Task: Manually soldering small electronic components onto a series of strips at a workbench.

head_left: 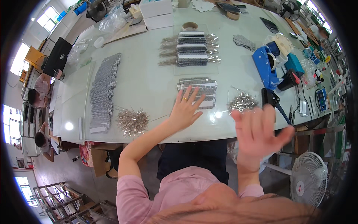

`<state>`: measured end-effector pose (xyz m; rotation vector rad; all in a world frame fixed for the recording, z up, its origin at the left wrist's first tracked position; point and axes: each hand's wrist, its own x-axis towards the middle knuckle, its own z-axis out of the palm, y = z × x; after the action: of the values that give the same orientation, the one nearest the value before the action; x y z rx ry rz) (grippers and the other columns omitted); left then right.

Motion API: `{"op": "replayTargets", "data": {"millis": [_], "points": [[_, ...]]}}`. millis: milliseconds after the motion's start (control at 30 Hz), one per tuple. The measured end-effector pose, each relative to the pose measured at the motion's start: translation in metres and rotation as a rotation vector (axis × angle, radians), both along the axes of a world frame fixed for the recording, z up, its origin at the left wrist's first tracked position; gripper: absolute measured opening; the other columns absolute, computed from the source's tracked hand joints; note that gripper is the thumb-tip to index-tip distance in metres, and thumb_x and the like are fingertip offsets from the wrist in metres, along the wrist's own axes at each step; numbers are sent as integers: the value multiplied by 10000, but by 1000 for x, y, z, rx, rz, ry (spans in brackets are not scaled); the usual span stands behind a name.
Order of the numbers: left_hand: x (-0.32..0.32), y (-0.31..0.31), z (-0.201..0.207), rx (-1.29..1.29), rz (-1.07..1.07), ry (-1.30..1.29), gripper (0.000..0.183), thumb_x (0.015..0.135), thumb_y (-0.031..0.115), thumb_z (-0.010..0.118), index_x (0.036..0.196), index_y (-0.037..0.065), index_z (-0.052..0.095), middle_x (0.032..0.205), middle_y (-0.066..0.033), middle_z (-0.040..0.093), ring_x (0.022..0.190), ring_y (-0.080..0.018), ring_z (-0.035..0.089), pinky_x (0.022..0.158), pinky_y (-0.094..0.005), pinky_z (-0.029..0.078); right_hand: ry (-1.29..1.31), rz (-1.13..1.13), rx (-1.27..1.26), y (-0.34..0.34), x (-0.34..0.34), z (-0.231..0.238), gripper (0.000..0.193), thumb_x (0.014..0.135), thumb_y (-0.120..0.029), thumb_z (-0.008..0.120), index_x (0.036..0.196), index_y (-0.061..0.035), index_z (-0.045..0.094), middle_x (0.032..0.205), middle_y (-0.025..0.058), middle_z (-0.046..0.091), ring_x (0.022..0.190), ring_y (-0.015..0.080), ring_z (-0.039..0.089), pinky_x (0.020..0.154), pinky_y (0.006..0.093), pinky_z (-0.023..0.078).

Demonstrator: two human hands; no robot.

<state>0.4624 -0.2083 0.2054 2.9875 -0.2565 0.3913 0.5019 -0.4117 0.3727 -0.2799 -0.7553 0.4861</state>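
My left hand (185, 111) lies over a short stack of grey segmented strips (209, 86), fingers spread, with a ring on one finger. Its fingertips rest on or just above the strips. My right hand (257, 133) is raised over the table's near edge, fingers apart, and nothing shows in it. Just beyond it sits a heap of thin silvery metal pins (243, 100). Another heap of pins (132, 122) lies left of my left forearm. Farther off, grey strips with wire-like leads (192, 48) sticking out both sides are stacked on a clear sheet.
A long overlapping row of grey strips (102, 87) lies at the left. A tape roll (190, 26) and white boxes (156, 15) stand at the back. To the right are a blue tape dispenser (264, 69), a dark cup (288, 80) and a standing fan (308, 180).
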Motion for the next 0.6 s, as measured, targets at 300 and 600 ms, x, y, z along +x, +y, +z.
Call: {"op": "replayTargets", "data": {"millis": [300,600], "points": [[-54,-19,-1,-100,89,94,621,894,378,601,1430,119,422,1521,-152,320,1426,-355,239,1103,-603,203,-461,332,368,12,-12,57,517,1008,-298,339,531,-130,449,549,34,504,485,180,536,615,388,506],[-12,-12,-4,-71,22,3,569,859,208,648,1395,130,472,1432,-62,474,1394,-306,327,1104,-601,176,-511,350,61,-35,-12,53,486,990,-281,373,560,-95,501,583,94,544,543,211,570,717,472,562]]}}
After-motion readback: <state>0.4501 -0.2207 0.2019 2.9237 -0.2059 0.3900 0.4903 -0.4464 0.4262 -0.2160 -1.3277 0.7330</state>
